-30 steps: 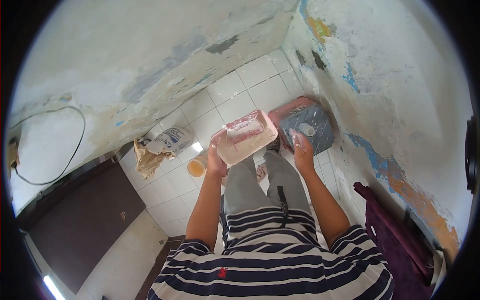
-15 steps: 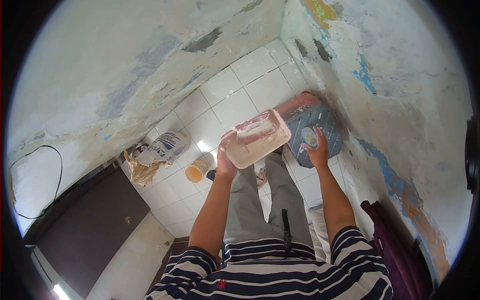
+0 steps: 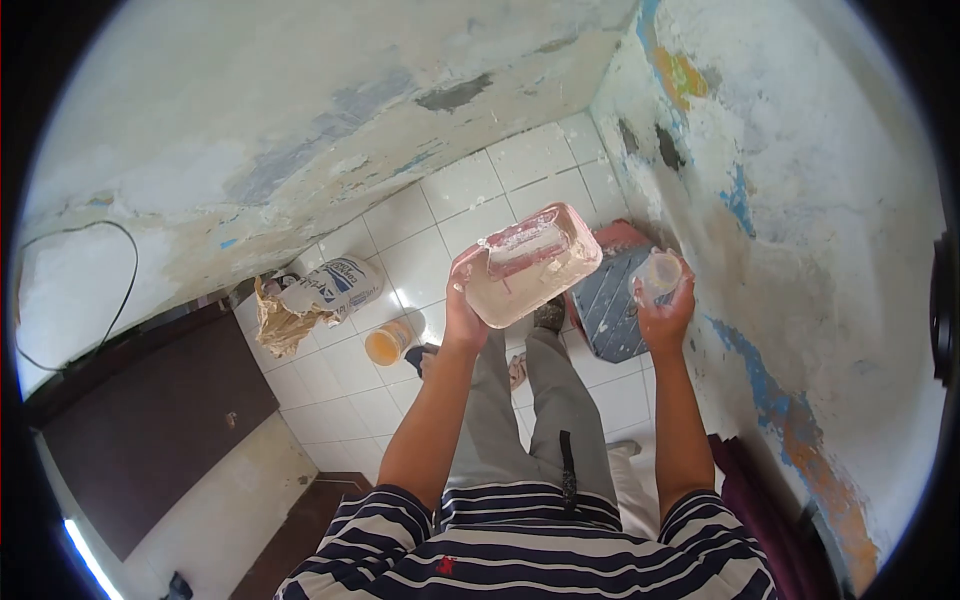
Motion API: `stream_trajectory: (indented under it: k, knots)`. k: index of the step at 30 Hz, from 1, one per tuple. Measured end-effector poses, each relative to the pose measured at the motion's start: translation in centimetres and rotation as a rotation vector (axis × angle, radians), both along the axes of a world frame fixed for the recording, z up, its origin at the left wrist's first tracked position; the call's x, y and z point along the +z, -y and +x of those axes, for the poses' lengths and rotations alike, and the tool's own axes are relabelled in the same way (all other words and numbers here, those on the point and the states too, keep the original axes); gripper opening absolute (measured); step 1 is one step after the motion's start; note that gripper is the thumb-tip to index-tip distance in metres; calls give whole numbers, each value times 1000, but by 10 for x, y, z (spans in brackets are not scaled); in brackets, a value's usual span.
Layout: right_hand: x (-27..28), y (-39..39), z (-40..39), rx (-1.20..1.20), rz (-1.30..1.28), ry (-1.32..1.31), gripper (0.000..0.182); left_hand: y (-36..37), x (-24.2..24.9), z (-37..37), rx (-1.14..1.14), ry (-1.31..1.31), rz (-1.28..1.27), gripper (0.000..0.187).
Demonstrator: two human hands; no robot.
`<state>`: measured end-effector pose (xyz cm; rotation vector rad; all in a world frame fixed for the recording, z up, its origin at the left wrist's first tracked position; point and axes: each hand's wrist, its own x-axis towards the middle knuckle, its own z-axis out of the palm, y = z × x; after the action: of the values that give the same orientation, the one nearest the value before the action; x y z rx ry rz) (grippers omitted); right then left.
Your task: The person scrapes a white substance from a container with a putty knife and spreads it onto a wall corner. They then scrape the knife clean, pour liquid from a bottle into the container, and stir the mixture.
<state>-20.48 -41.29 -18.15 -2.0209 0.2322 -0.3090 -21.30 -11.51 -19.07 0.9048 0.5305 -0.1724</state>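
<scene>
My left hand (image 3: 467,308) is closed on the left end of a pink rectangular plastic tub (image 3: 535,283), held tilted in front of me. Whitish plaster-like smears coat the tub, with pink showing through. In my right hand (image 3: 670,318) is a clear plastic cup (image 3: 657,272), gripped around its side and raised near the right wall. Some of my right fingers are hidden behind the cup. Below both hands stands a grey-blue padded-looking surface (image 3: 610,315) spattered with white, a reddish part (image 3: 622,237) at its far edge.
An orange-yellow container (image 3: 388,343) stands on the white tiled floor (image 3: 385,410), beside a torn printed sack (image 3: 340,285). Peeling walls (image 3: 790,160) meet in the far corner. A dark brown panel (image 3: 160,410) is at left; dark purple cloth (image 3: 755,520) hangs at right.
My right hand has lifted the clear cup off the grey-blue surface, up and to the right. My left hand still holds the tub, which sits slightly farther right. The view has shifted.
</scene>
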Motion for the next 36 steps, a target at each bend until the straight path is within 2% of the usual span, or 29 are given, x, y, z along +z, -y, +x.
stream_trajectory:
  k: [2, 3, 6, 11, 17, 24, 36]
  knots:
    - [44, -2, 23, 329, -261, 191, 58, 3, 16, 5, 79, 48, 12, 69]
    - [69, -9, 37, 393, -318, 240, 61, 3, 23, 8, 93, 63, 10, 69]
    - [123, -29, 63, 548, -460, 206, 63, 6, 47, 13, 183, 143, 46, 63]
    - [166, -59, 78, 623, -599, 99, 63, 15, 87, 21, 371, 189, 42, 65]
    - [181, -86, 83, 665, -730, 32, 64, 19, 104, 14, 415, 185, 138, 65]
    - [196, -106, 85, 728, -844, -71, 65, 17, 112, 8, 487, 194, 134, 66]
    - [200, -126, 80, 733, -954, -7, 67, 3, 106, -1, 540, 186, 143, 72]
